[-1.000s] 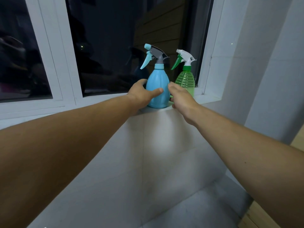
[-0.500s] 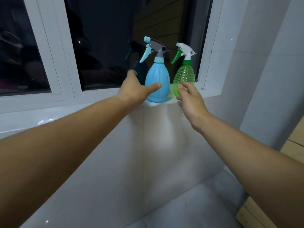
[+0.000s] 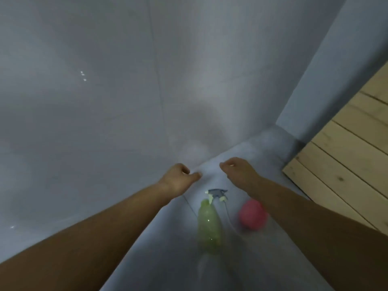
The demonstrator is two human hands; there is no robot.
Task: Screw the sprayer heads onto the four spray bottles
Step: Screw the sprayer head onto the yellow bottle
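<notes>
Both hands withdrawn from the blue and green bottles on the window sill, and the view swung down off the window to the grey floor at the foot of the tiled wall; sill, window and those two bottles gone from sight. Head view, blurred by motion: left hand (image 3: 180, 179) empty, fingers loosely curled, thumb pointing right, held out over the line where wall (image 3: 105, 91) meets floor (image 3: 172, 259). Right hand (image 3: 237, 171) likewise empty, fingers curled and slack, level with the left and a little apart from it. Below and between the two hands, a pale green spray bottle (image 3: 209, 223) on the floor, neck pointing away toward the wall. At that neck, a grey and pale green sprayer head (image 3: 217, 193) with a thin dip tube trailing toward the viewer beside the bottle; cannot tell through the blur whether screwed on or merely lying against the neck. Just right of the tube, a pink bottle (image 3: 253, 215), partly hidden under the right forearm. At far right, light wooden planks (image 3: 346, 148) bordering the floor.
</notes>
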